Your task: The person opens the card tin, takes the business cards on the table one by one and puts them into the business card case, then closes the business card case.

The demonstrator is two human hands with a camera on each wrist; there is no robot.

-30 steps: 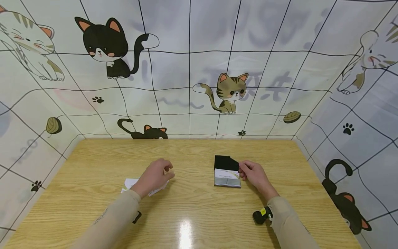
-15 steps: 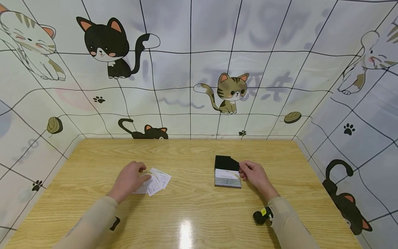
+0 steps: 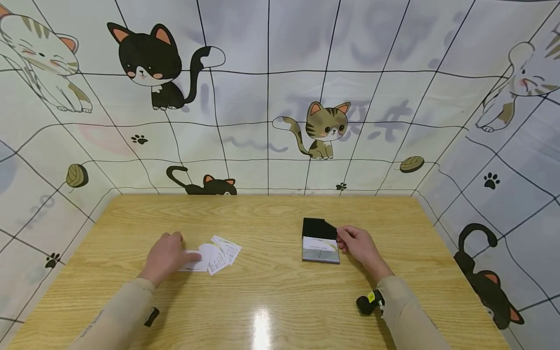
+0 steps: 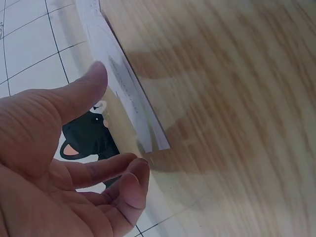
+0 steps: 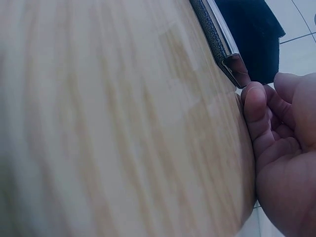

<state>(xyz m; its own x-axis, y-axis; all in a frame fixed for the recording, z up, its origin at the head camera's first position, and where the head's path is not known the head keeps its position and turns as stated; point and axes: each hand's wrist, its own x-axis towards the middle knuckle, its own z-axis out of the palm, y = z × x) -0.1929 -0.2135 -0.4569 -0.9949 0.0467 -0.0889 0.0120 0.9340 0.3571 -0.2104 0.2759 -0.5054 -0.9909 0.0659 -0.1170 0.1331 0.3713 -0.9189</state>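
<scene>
On the left half of the table, several white business cards [image 3: 218, 257] lie fanned out, overlapping one another. My left hand [image 3: 162, 257] is at their left end, its thumb over the leftmost card. In the left wrist view, the thumb [image 4: 91, 84] overlaps the cards [image 4: 123, 89], while the other fingers are loosely bent beyond their end, apart from them. A business card holder [image 3: 313, 227] stands open at the right, with a black lid and a printed card inside. My right hand [image 3: 359, 247] pinches the lid's right edge; the right wrist view shows the fingertips at its black corner [image 5: 261, 54].
The wooden table [image 3: 271, 301] reaches back to a white wall covering [image 3: 245, 107] printed with cartoon cats and grid lines. A black wrist camera [image 3: 369, 304] with a yellow label sits at the right sleeve [image 3: 407, 311].
My left hand has moved left across the cards, uncovering most of the fan. The right hand and the card holder have stayed in place.
</scene>
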